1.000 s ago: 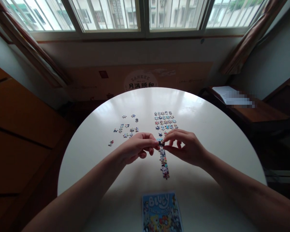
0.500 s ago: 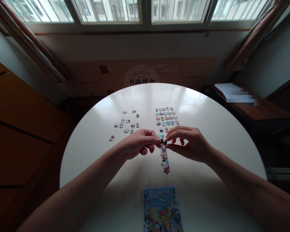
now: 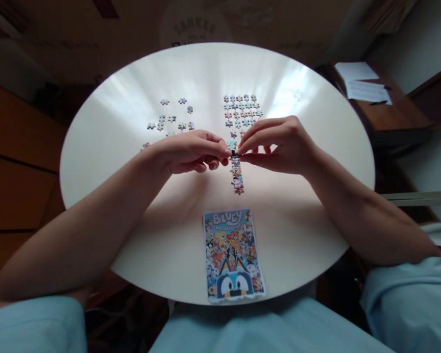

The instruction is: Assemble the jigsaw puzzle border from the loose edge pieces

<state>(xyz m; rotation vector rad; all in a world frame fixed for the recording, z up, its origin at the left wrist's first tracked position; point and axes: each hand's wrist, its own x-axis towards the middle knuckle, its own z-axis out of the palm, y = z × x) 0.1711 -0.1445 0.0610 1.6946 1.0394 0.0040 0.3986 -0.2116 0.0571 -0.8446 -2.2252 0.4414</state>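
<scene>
A small dark jigsaw piece is pinched between my two hands, above the table. My left hand has thumb and forefinger closed on its left side, the other fingers curled. From the right, the fingertips and thumb of my right hand close on the same piece. Under and just in front of my fingers lies a narrow strip of joined jigsaw pieces, running toward me. Beyond my hands, loose jigsaw pieces sit in neat rows, partly covered by my right hand.
More loose pieces are scattered at the left of the round white table. A colourful Bluey picture sheet lies at the near edge. Papers and a pen rest on a wooden side surface at the right.
My view has tipped downward, so the window is gone and the whole picture sheet and my blue clothing show. Both hands stay together at the dark piece over the strip.
</scene>
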